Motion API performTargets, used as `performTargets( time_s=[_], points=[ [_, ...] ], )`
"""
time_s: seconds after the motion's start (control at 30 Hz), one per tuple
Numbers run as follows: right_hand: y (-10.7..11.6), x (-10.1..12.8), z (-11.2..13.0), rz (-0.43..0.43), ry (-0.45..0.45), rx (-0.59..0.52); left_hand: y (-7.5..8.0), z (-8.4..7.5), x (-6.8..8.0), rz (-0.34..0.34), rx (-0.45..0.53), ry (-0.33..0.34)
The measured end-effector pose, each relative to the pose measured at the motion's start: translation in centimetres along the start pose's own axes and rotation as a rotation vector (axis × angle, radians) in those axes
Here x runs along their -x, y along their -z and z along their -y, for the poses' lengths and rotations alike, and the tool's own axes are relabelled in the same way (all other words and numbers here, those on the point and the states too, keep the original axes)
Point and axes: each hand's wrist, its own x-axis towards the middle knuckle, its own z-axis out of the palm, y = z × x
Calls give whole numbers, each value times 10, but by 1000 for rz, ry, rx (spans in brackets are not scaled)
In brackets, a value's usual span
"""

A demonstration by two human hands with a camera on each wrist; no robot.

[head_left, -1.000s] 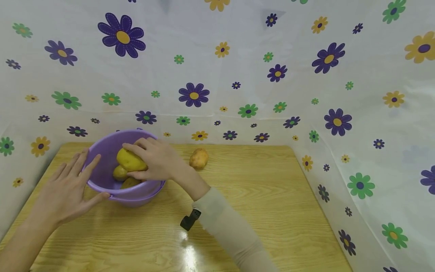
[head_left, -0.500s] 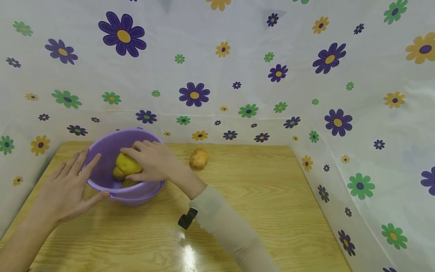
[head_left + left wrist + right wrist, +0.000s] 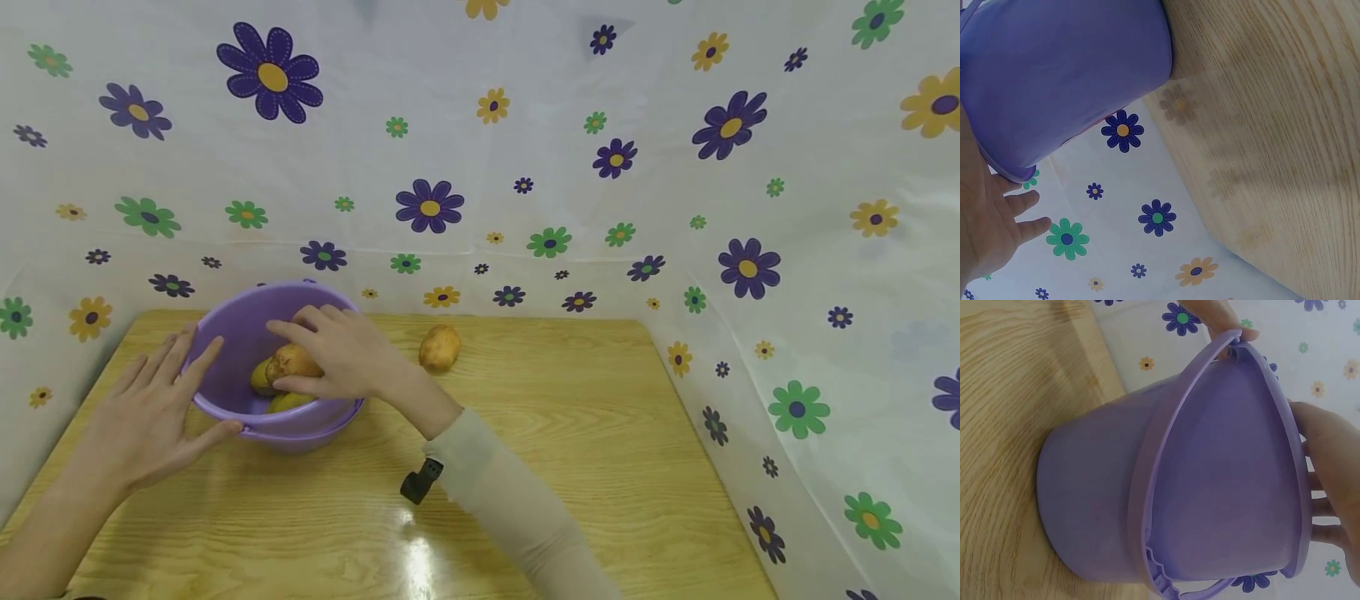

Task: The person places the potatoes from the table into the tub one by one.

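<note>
My left hand (image 3: 146,417) rests along the left rim of a purple bucket (image 3: 232,317), fingers extended over the edge and thumb against the near side. My right hand (image 3: 337,350) reaches in over the right rim, thumb and fingers spread apart above a brownish potato (image 3: 294,363). That potato lies among others in the bucket, including a greenish-yellow potato (image 3: 260,377) and a yellow potato (image 3: 291,402). The right wrist view shows the bucket's outside and rim, hiding the potatoes. The right hand's fingers (image 3: 1325,503) reach behind the rim there.
A single tan potato (image 3: 439,348) lies on the wooden table (image 3: 570,442), right of the bucket near the back edge. A flower-print sheet (image 3: 525,125) hangs behind and at both sides. The bucket's handle (image 3: 1160,437) hangs at its side.
The yellow potato in my right hand has gone lower into the bucket and left the grip. A brownish potato now shows under the fingers. My left hand stays on the rim.
</note>
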Motion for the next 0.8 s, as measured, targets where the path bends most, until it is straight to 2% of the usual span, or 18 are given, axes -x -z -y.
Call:
performTargets(
  time_s=[0.1, 0.33, 0.4, 0.6, 0.8],
  points=[
    [1, 4, -2, -26, -10, 4, 1, 0, -1, -3, 4, 0],
    [4, 18, -8, -22, -121, 37, 2, 0, 0, -13, -2, 2],
    [4, 22, -10, -36, -128, 45, 1, 0, 0, -13, -3, 0],
    [-1, 34, -19, -122, -115, 56, 1, -1, 0, -15, -3, -1],
    [-8, 44, -31, -169, -197, 25, 2, -2, 0, -16, -7, -4]
  ],
)
